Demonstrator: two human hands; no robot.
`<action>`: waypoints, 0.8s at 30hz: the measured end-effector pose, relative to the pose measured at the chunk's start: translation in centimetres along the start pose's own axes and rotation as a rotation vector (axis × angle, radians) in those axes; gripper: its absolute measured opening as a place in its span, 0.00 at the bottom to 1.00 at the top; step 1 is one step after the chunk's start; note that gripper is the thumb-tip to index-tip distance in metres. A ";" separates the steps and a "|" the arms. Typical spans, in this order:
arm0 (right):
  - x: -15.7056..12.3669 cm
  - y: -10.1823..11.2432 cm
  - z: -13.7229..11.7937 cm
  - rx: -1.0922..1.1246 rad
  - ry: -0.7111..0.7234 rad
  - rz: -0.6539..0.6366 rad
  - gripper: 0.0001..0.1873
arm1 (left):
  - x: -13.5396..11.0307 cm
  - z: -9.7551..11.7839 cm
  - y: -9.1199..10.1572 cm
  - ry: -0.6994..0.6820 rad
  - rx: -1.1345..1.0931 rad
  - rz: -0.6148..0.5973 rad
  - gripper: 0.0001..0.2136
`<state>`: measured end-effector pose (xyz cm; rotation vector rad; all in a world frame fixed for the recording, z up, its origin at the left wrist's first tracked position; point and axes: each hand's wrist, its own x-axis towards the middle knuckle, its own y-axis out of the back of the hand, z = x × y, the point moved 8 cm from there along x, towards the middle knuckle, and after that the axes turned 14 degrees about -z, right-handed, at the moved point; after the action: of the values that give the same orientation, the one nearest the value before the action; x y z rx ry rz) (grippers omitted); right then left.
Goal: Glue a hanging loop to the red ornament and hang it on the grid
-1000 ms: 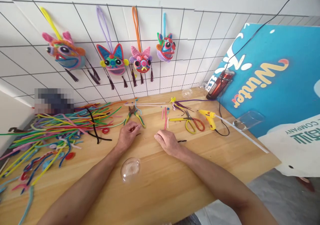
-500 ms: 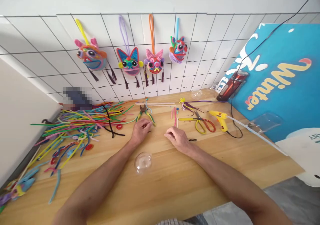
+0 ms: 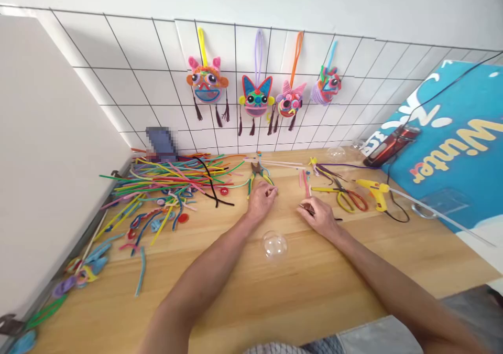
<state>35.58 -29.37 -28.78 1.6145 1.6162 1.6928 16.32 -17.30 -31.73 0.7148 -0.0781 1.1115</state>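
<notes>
Pale wood tabletop (image 3: 236, 301), grain roughly side to side. Along far edge: white tiled wall (image 3: 153, 50) with dark grid lines, hung with four colourful face ornaments (image 3: 257, 100) on loops, dark tassels below several. Along left edge: plain white panel (image 3: 47, 128). Right end: blue board (image 3: 444, 160) lettered "Winter", red flask (image 3: 391, 147) close to it near far right corner. Beyond near right corner: grey floor (image 3: 467, 312).

Left part, toward far edge: heap of multicoloured pipe cleaners (image 3: 184, 174), loose pieces down toward near left corner. Right of middle: scissors (image 3: 342, 188), then yellow glue gun (image 3: 377, 191), pale stick behind it toward right edge. Mid-tabletop, between forearms: clear dome (image 3: 274, 245).

Left hand (image 3: 261, 202): rests toward far edge, partly covers handles of pliers (image 3: 256, 169); fingers curled, tips close together; cannot tell if holding anything. Right hand (image 3: 323, 217): well apart from left, short of scissors; pinches thin dark piece (image 3: 307, 208) between thumb and fingers, near middle of tabletop, toward far edge.
</notes>
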 end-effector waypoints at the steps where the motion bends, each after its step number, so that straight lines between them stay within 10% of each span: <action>1: 0.1 -0.1 0.2 0.007 -0.026 -0.006 0.10 | 0.0 0.0 0.0 0.005 -0.002 -0.006 0.09; 13: 2.1 3.2 2.3 0.392 -0.284 -0.019 0.24 | 0.2 0.2 -0.6 -0.025 0.035 -0.061 0.08; 24: 19.3 7.9 18.3 1.345 -0.652 0.395 0.30 | 0.3 -0.4 0.2 0.002 -0.047 -0.059 0.09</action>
<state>48.07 -7.24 -17.53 2.7157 2.1850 -0.2099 16.16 -16.80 -31.81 0.6700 -0.0810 1.0502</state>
